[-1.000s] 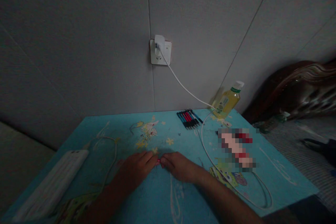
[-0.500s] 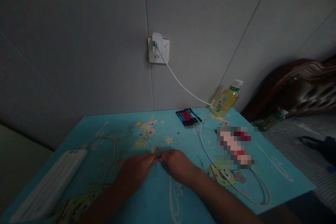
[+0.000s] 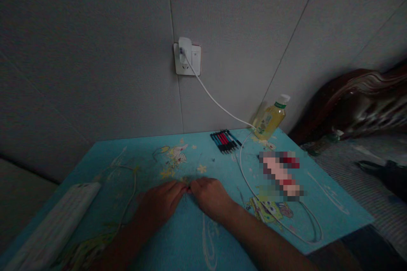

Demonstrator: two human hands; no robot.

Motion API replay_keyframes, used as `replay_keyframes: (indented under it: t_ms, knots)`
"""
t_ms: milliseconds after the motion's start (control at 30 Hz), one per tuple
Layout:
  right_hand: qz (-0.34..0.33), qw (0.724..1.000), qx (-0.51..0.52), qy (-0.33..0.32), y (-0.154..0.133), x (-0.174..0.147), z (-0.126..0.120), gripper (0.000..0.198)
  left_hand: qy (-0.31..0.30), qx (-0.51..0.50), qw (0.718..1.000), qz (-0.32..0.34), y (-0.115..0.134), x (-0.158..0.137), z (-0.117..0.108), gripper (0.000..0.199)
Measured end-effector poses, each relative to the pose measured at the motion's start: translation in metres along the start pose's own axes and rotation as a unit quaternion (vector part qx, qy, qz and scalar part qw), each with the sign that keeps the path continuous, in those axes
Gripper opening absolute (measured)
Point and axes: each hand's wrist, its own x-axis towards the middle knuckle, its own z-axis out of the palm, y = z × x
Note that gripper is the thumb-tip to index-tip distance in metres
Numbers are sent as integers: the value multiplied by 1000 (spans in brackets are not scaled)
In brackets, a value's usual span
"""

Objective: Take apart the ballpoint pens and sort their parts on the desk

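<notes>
My left hand (image 3: 163, 200) and my right hand (image 3: 210, 194) meet over the middle of the table, fingertips almost touching. Both are closed in a pinch on a small red and dark piece (image 3: 188, 189). Fingers cover most of it, so its full shape cannot be made out; the colours resemble those of the pens. Beyond my right hand lies a row of several pens (image 3: 224, 141), blue and red with black grips, side by side with their tips toward me.
On the blue cartoon-printed tabletop (image 3: 222, 237) are a white power strip (image 3: 60, 224) at left, a leaning bottle of yellow drink (image 3: 270, 120) at back right, and a blurred-out pink and red object (image 3: 281, 173). A white cable (image 3: 219, 105) runs from the wall charger (image 3: 185, 50).
The view has shifted slightly, moving everything a little to the left in the picture. Both hands keep the same pinch at the same place over the table.
</notes>
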Motion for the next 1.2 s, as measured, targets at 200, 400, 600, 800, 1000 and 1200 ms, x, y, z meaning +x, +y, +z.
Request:
replay_keyframes:
  t_ms: [200,400,600,800,1000,1200]
  knots:
    - [73,996,55,-17,1,-2,-2,25,91,100,987,91,1,4,2,21]
    - [63,978,199,-23,5,-4,-7,37,87,183,969,142,1,4,-2,16]
    - [43,982,177,-44,6,-6,-2,38,29,203,970,127,4,-2,5,16]
    - [31,994,82,-60,6,-8,8,26,-72,167,982,57,13,-3,12,25]
    - [-18,997,46,-59,6,-8,1,14,-149,99,984,0,19,1,7,40]
    - [-59,998,-3,-9,4,-6,-3,11,-156,-50,986,-25,12,2,0,42]
